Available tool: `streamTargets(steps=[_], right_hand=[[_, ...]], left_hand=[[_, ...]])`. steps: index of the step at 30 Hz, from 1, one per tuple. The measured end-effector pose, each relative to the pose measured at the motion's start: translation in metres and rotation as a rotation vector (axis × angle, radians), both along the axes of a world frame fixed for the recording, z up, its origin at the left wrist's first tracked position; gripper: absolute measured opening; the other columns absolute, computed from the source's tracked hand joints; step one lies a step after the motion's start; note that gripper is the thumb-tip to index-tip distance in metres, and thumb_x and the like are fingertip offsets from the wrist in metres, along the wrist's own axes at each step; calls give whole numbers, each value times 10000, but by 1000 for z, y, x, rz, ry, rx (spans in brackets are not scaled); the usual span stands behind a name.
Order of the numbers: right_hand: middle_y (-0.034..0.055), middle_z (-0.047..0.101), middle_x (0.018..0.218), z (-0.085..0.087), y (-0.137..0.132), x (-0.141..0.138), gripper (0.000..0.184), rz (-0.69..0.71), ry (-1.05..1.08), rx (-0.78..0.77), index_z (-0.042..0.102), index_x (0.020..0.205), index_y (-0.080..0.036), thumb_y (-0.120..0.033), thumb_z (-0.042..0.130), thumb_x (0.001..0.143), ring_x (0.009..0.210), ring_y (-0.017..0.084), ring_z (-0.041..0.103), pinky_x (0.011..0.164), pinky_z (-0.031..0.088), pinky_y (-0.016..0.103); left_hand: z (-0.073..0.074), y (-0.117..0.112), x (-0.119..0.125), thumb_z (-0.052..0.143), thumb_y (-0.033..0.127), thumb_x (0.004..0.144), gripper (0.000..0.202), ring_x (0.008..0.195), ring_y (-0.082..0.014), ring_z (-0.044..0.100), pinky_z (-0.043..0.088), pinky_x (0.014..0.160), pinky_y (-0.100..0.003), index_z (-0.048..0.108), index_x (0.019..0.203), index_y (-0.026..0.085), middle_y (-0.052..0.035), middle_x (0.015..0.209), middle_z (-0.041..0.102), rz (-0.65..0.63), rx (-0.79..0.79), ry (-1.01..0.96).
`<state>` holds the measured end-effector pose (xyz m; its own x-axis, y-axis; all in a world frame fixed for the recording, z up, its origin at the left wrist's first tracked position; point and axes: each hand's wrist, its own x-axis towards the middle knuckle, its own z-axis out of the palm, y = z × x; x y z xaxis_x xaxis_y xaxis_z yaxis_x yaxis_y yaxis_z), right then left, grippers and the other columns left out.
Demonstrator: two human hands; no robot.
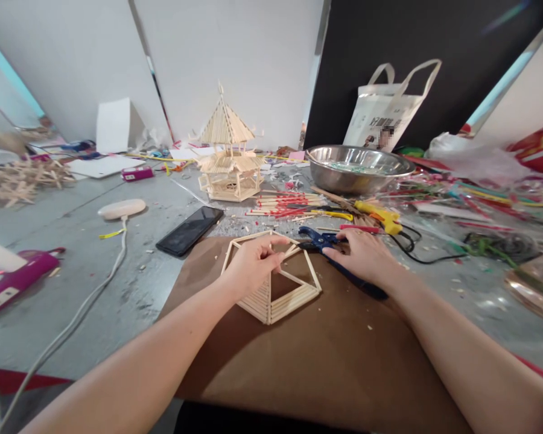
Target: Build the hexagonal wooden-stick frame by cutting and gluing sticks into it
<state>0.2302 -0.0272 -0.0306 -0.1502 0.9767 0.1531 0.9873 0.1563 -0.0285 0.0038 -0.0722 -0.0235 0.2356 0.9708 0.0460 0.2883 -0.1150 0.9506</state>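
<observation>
A hexagonal frame of pale wooden sticks (294, 304), with sticks filling some of its lower panels, lies on the brown board. Above its left half is my left hand (256, 263), its fingers curled in and the thumb close to the index finger. Whatever sits between those fingertips is too small or hidden to tell. My right hand (364, 253) rests over blue-handled pliers (314, 238), fingers bent around the handles. The dark jaws of the pliers point left, at the frame's upper right edge. Part of the handles is covered by my palm.
Beyond the board (317, 374) stand a stick pagoda (228, 163), red-tipped sticks (285, 205) and a metal bowl (362, 172). A phone (190, 230) lies left of the frame. A yellow glue gun (380, 216) with a black cord lies at right. A white cable (104, 286) crosses the left side.
</observation>
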Motion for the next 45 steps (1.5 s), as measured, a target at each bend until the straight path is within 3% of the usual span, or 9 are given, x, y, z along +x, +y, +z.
streamTargets(steps=[5, 10, 16, 22, 27, 34, 38, 41, 45], right_hand=[[78, 566, 821, 12, -7, 0, 461, -14, -100, 12, 500, 701, -194, -629, 384, 599, 820, 256, 503, 660, 349, 353], [55, 596, 822, 9, -11, 1, 398, -35, -124, -224, 495, 791, -216, -563, 349, 662, 709, 237, 544, 519, 321, 302], [62, 607, 818, 9, -14, -4, 333, -55, -52, -166, 501, 832, -216, -476, 331, 712, 719, 233, 555, 527, 314, 294], [41, 585, 720, 17, -16, -9, 300, -105, 188, 118, 489, 795, -211, -464, 455, 636, 648, 212, 537, 507, 326, 281], [-52, 446, 474, 27, -33, -12, 152, 27, 826, 162, 415, 662, -208, -317, 514, 626, 406, 94, 421, 412, 312, 223], [-93, 386, 387, 20, -48, -18, 153, 306, 1497, -404, 409, 688, -201, -242, 534, 611, 275, 56, 328, 288, 224, 185], [-67, 489, 480, 18, -48, -26, 128, 330, 1546, -459, 416, 696, -202, -215, 515, 615, 306, 58, 387, 319, 288, 189], [14, 589, 836, 20, -48, -32, 209, 354, 1556, -459, 448, 828, -212, -185, 465, 622, 583, 131, 565, 540, 441, 273], [63, 533, 1053, 20, -48, -36, 405, 396, 1473, -469, 443, 1005, -217, -198, 332, 616, 868, 190, 543, 689, 429, 349]], left_hand=[[0, 1, 1, 478, 178, 685, 211, 339, -5, 371, 319, 356, -149, 610, 845, 138, -4, 602, 584, 17, -116, -105], [-1, 1, 0, 500, 188, 673, 182, 391, -26, 474, 388, 400, -162, 609, 811, 144, -22, 692, 628, 9, -115, -224], [-1, -1, 0, 508, 222, 693, 264, 635, -95, 590, 483, 621, -248, 573, 939, 153, -50, 895, 613, -17, -66, -327], [-9, -3, -3, 511, 244, 720, 179, 702, -110, 566, 454, 674, -249, 600, 864, 183, -20, 781, 625, 72, 433, -63], [1, -4, -9, 521, 238, 716, 109, 778, -139, 518, 402, 737, -288, 600, 726, 164, -48, 801, 581, 270, 812, 174], [2, -6, -5, 410, 268, 781, 158, 898, -154, 493, 381, 759, -281, 509, 780, 144, -83, 1018, 528, 45, 483, 42], [4, -7, -2, 395, 325, 781, 218, 601, -93, 477, 374, 557, -208, 490, 735, 134, -5, 657, 521, -48, 277, 19], [4, -8, 0, 386, 335, 783, 226, 544, -71, 415, 341, 520, -189, 462, 702, 138, 21, 592, 453, -30, 255, -33], [-2, -11, 6, 426, 339, 755, 212, 534, -70, 378, 320, 503, -186, 465, 677, 146, 29, 574, 418, -68, 237, -24]])
